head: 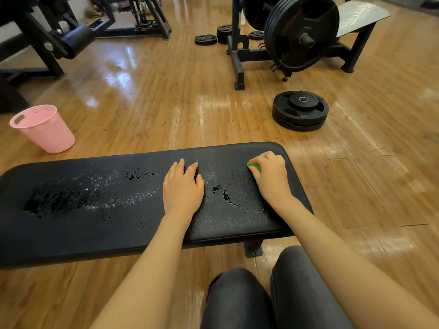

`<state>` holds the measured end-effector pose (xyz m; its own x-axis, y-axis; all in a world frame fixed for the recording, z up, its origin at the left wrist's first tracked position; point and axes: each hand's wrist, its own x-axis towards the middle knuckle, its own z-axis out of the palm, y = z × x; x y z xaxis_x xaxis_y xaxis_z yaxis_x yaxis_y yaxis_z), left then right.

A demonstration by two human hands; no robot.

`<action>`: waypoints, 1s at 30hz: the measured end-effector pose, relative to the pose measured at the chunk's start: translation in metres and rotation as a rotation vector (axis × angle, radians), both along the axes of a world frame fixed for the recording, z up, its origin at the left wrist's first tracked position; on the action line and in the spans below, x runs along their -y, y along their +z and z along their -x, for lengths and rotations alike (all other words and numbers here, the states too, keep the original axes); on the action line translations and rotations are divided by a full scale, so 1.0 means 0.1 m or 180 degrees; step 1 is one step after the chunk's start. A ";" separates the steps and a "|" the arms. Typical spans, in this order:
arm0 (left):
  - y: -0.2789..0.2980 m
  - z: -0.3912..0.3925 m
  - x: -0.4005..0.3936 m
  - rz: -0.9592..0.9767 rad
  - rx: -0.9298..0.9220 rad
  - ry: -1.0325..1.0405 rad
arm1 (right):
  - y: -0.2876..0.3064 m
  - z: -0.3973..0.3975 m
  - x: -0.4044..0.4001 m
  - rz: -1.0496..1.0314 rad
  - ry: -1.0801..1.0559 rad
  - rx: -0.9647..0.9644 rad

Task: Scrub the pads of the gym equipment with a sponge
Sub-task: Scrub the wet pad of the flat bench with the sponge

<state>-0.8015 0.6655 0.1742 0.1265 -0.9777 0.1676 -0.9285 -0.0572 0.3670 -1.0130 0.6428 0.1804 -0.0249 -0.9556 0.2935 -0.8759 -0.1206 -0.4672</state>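
Observation:
A long black bench pad [95, 222] lies across the view in front of me, wet with water patches and droplets along its top. My left hand [183, 188] rests flat on the pad near its middle, fingers straight. My right hand [270, 174] grips a green sponge [253, 166] and holds it down on the pad near its right far corner. Only a small part of the sponge shows under my fingers.
A pink plastic bucket [45, 129] stands on the wooden floor at the left. A stack of black weight plates [300, 110] lies beyond the pad at the right. A loaded plate rack [301, 32] and other machines stand further back. My knees [273, 298] are below the pad.

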 end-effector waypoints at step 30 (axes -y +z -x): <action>0.00 0.01 0.01 0.0001 0.0029 0.0024 | -0.09 0.37 -0.43 0.0275 0.0131 0.0071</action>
